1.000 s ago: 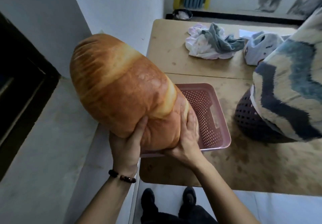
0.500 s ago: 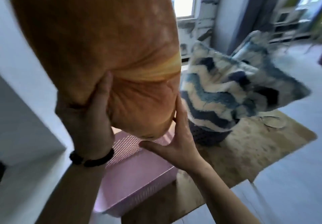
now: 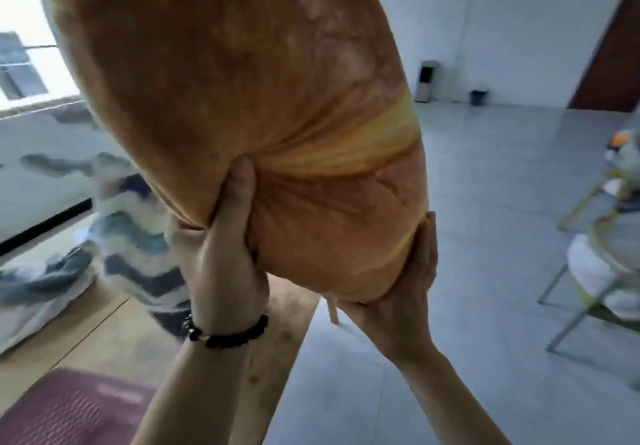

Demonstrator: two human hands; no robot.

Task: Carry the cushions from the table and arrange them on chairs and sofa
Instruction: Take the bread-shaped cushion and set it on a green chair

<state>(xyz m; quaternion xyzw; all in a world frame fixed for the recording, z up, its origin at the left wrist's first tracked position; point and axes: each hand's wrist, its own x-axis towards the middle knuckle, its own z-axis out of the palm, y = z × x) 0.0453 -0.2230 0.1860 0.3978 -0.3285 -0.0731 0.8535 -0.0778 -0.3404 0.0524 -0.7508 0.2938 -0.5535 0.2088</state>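
Raised cushion [image 3: 242,98], bulk above the grip. At its lower end, left hand [image 3: 221,257] clamps, thumb sunk in; right hand [image 3: 405,278] cups underneath, fingers flat. Looks soft, light, bulky: hold low, two-handed.

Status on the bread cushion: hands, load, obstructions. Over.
Left hand grips bread cushion low on its side; right hand cups its bottom end, fingers straight. Cushion held up, off the table. Cushion fills the upper view; chair off to the right.

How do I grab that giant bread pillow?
Take the bread cushion by its narrow lower end from both sides: left hand squeezing one side, right hand cupping underneath. It's too fat for one hand, and soft enough to dent.
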